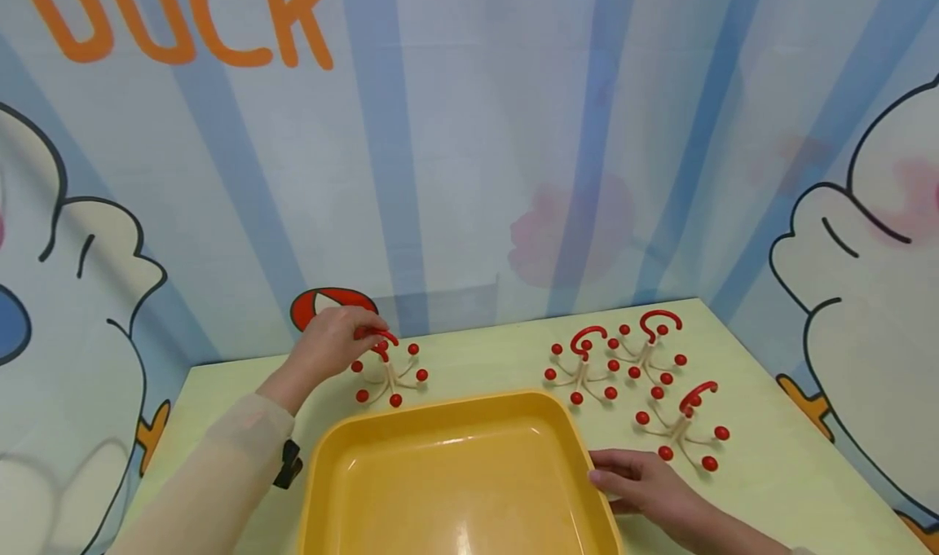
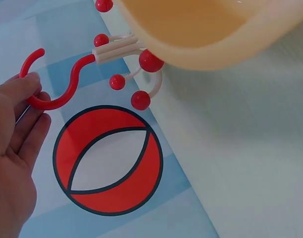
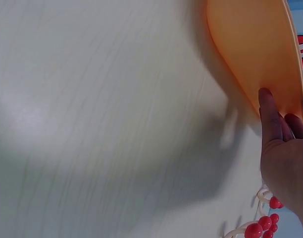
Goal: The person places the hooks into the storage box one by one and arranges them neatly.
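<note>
A cream multi-armed hanger (image 1: 389, 373) with red ball tips and red hook stands upright just behind the yellow tray (image 1: 455, 465).

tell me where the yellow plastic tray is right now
In the head view the square yellow plastic tray sits front and centre on the pale table, the right hand touching its right rim.

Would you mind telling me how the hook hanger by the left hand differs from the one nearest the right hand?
The left hanger stands beyond the yellow tray's far left corner; the right hanger stands beside the tray's right edge. The left hand holds the left hanger's red hook, whereas the right hanger stands untouched, the right hand resting on the tray. Both have cream arms tipped with red balls.
</note>
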A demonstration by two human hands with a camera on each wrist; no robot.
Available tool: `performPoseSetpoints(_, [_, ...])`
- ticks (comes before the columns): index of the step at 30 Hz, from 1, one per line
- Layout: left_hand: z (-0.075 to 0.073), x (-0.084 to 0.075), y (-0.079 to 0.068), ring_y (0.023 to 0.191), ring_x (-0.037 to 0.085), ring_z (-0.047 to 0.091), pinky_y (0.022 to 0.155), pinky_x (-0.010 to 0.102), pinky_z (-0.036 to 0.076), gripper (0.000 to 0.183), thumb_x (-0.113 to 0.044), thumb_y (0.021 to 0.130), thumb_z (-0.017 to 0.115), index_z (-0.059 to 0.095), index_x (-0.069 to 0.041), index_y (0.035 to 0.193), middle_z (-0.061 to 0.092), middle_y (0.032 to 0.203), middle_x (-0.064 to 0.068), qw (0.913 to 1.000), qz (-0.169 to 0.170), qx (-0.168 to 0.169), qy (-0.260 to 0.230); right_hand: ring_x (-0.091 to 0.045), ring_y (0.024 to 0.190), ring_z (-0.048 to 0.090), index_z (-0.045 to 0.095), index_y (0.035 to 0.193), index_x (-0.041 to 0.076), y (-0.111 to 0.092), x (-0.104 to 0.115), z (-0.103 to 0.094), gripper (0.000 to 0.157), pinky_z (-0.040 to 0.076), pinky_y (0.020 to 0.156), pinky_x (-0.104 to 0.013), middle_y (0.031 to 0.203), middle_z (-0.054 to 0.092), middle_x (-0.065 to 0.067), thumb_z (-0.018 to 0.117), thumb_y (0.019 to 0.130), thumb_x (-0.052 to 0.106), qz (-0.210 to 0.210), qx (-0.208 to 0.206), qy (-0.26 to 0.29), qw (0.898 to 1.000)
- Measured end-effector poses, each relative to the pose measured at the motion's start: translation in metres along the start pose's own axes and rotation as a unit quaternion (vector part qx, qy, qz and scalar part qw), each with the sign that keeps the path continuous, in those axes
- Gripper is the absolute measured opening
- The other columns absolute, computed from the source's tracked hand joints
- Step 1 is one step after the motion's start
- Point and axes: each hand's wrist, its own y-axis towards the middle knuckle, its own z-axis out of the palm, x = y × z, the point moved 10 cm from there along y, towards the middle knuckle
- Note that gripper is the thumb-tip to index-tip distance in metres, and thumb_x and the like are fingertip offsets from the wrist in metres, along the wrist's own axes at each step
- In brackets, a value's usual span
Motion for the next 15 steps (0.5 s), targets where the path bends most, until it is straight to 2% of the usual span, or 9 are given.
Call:
performPoseSetpoints(6, [-0.014, -0.005, 0.0, 0.08, 0.015, 0.068, 0.076, 0.039, 0.062, 0.014, -0.006, 0.094, 0.082, 0.084, -0.01, 0.108, 0.079, 0.098, 0.001, 0.9998, 0.018, -0.002, 0.008, -0.028, 0.115, 0.073, 0.056, 0.149, -0.007, 0.0, -0.001, 0.0, 0.063, 0.065, 0.093, -0.046, 0.138, 0.07, -0.019, 0.071, 0.105, 0.036, 0.005, -0.006, -0.004, 1.0])
performPoseSetpoints(15, [-0.047, -0.024, -0.009, 0.088, 0.019, 0.072, 0.08, 0.043, 0.063, 0.011, -0.008, 0.094, 0.082, 0.084, -0.012, 0.103, 0.079, 0.101, 0.0, 0.9973, 0.067, -0.026, 0.012, -0.028, 0.113, 0.073, 0.057, 0.149, -0.006, -0.001, 0.001, 0.001, 0.06, 0.065, 0.094, -0.044, 0.139, 0.07, -0.019, 0.069, 0.106, 0.034, 0.003, -0.01, -0.009, 1.0])
